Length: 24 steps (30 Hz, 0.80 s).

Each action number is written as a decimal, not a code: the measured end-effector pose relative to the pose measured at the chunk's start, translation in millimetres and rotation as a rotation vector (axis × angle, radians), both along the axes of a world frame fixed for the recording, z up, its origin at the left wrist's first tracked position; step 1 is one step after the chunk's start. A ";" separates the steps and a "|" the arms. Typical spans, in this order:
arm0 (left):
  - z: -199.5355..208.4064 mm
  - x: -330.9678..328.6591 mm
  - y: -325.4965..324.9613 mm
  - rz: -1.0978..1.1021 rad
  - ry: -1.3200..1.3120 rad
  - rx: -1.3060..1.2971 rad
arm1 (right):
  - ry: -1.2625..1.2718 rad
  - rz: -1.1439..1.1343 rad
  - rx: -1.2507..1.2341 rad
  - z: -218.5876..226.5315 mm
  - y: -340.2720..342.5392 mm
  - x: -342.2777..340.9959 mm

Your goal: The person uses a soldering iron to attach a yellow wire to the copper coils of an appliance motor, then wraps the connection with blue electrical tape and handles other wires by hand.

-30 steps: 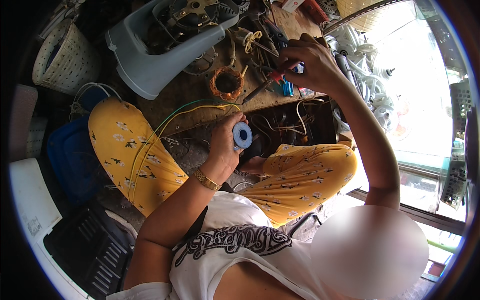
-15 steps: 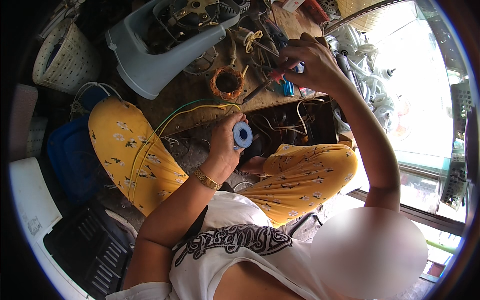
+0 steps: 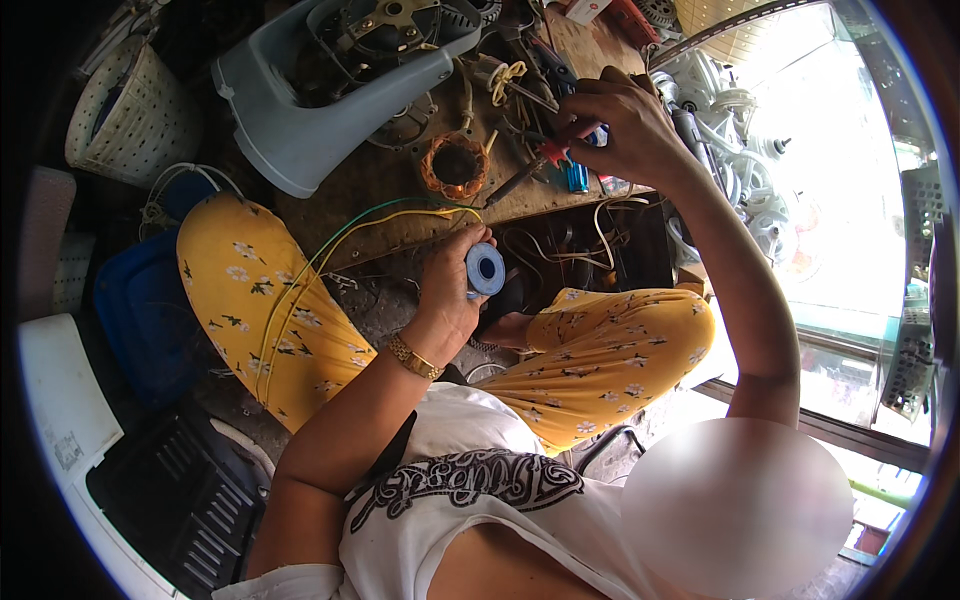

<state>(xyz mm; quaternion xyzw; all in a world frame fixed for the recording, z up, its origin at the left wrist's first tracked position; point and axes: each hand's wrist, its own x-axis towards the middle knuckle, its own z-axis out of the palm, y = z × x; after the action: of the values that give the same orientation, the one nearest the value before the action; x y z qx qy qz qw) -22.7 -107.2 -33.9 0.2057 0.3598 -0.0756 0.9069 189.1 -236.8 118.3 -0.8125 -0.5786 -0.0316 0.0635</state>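
My left hand (image 3: 447, 285) is closed around a small blue spool (image 3: 485, 289), its round end with a dark hole turned upward. A soldering iron (image 3: 518, 183) with a reddish handle is gripped in my right hand (image 3: 628, 122) and slants down to the left. Its tip is by the ends of a green wire (image 3: 352, 219) and a yellow wire (image 3: 350, 233), just above my left fingers; I cannot tell whether it touches them. Both wires arc back over my left thigh. A copper-wound motor coil (image 3: 433, 170) lies on the wooden bench (image 3: 348, 205) behind the tip.
A grey-blue plastic housing (image 3: 290, 140) with motor parts stands at the back left of the bench. Tools lie behind my right hand, including a screwdriver (image 3: 535, 97). White fan parts (image 3: 765, 215) are heaped at right. A perforated basket (image 3: 130, 120) and blue bin (image 3: 145, 310) stand at left.
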 end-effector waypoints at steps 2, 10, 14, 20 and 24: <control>1.0 0.0 0.2 -0.002 0.004 0.000 | 0.020 -0.012 0.000 -0.6 -0.1 -0.2; -0.6 0.3 0.6 -0.006 -0.016 0.009 | 0.009 -0.021 -0.007 0.9 0.8 -1.4; 1.9 1.7 -0.2 0.002 0.014 -0.002 | 0.022 -0.022 -0.018 1.5 0.6 -1.7; -0.3 1.1 1.1 -0.022 -0.006 -0.004 | 0.028 -0.024 -0.007 -0.6 -0.7 0.5; 1.8 2.2 -0.1 -0.020 0.012 -0.010 | 0.027 -0.016 0.010 -1.2 -0.5 0.1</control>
<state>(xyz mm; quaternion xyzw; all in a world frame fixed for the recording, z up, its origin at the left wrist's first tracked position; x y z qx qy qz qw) -20.5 -107.3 -32.1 0.2043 0.3625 -0.0879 0.9050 189.2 -237.3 117.1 -0.8171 -0.5711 -0.0239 0.0752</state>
